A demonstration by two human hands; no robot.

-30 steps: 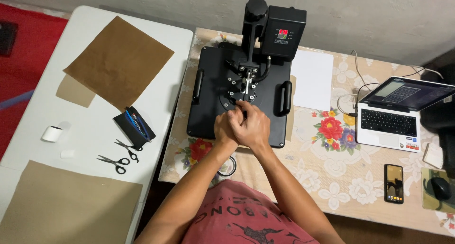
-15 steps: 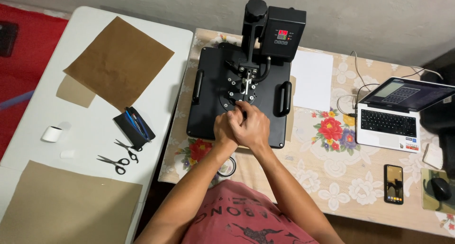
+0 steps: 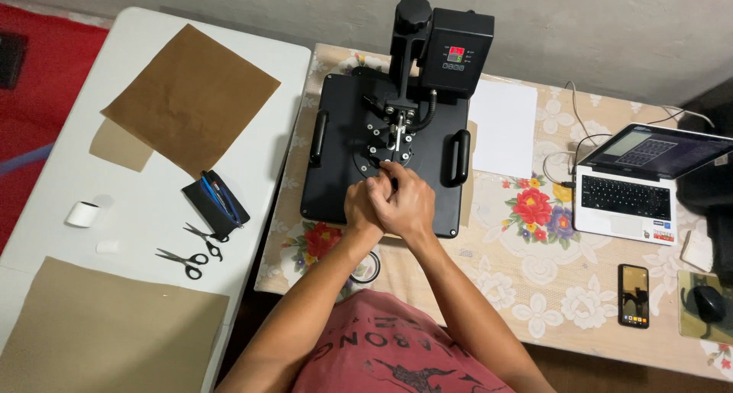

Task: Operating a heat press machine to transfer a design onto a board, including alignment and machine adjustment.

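Note:
A black heat press (image 3: 343,156) stands on a table with a flowered cloth (image 3: 527,271), its flat upper plate lowered. Both of my hands are clasped together over the front end of the press's lever handle, near the plate's front edge. My left hand (image 3: 361,207) wraps the handle from the left. My right hand (image 3: 408,204) covers it from the right, fingers overlapping the left hand. The handle itself is mostly hidden under my hands. The control box (image 3: 456,53) with a small lit display sits at the back of the press.
A white sheet (image 3: 502,126) lies right of the press. An open laptop (image 3: 637,179), a phone (image 3: 633,294) and a mouse (image 3: 708,304) sit farther right. On the white table (image 3: 153,217) to the left are brown paper sheets (image 3: 191,95), a black pouch (image 3: 215,203), two scissors (image 3: 183,259) and a tape roll (image 3: 82,214).

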